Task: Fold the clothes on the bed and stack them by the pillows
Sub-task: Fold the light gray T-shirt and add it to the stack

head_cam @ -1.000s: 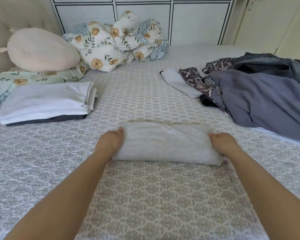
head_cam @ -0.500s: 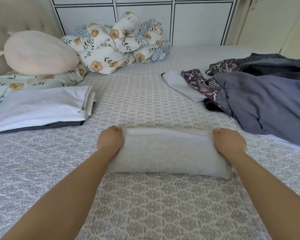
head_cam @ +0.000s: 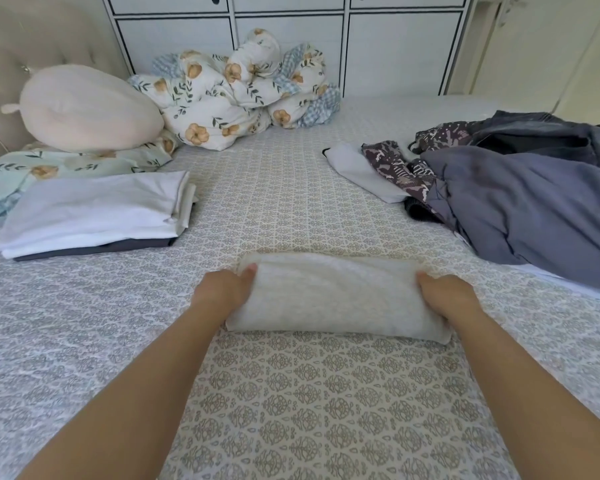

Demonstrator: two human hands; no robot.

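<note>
A patterned bed (head_cam: 291,209) fills the view, with a floral duvet (head_cam: 236,95) bunched at its far edge against white cabinets (head_cam: 284,36) and a rounded pink pillow (head_cam: 87,109) at far left on a floral pillow (head_cam: 66,166). At right lies a heap of unfolded clothes (head_cam: 520,206), grey and dark patterned garments, well apart from the pillows. Just beside those pillows sits the folded stack (head_cam: 90,216), white pieces on a dark one. In the middle, a person holds a folded white garment (head_cam: 333,299) by its two short ends: the left hand (head_cam: 219,292) grips the left end, thumb over the top, and the right hand (head_cam: 447,296) clasps the right end. Compared with a second ago, the hands have settled further onto the bundle, which looks more compact, though it still lies on the sheet. That suggests the folding of this piece is finished and the carry to the stack comes next; the heap at right remains to be done.
</note>
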